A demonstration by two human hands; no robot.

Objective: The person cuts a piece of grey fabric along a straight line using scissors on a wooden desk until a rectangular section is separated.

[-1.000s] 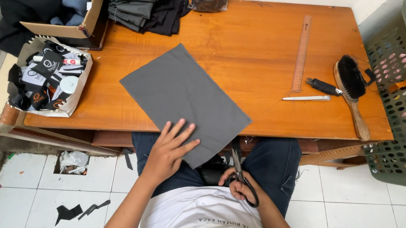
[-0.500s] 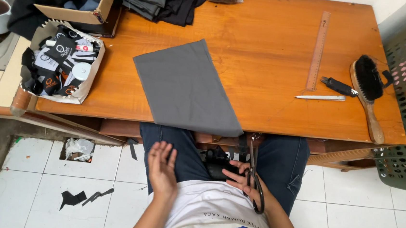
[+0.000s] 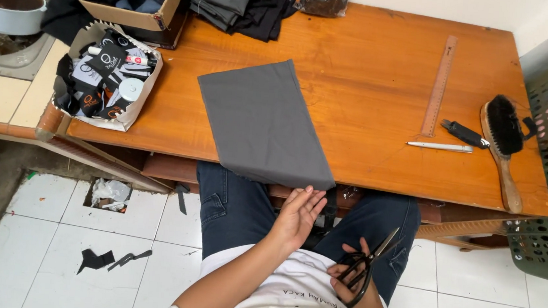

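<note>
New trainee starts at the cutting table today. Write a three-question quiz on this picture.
1. True or false: the right hand holds the black metal scissors.
2. Which lies between the long wooden ruler and the wooden brush with black bristles?
A. a black handled tool and a white pen
B. a folded grey cloth
C. a cardboard box
3. Fill in: the left hand hovers open, just below the near edge of the flat grey rectangular ____.

Key
1. True.
2. A: the black handled tool and the slim white pen.
3. Cloth: the grey fabric piece overhangs the orange-brown wooden table.
</note>
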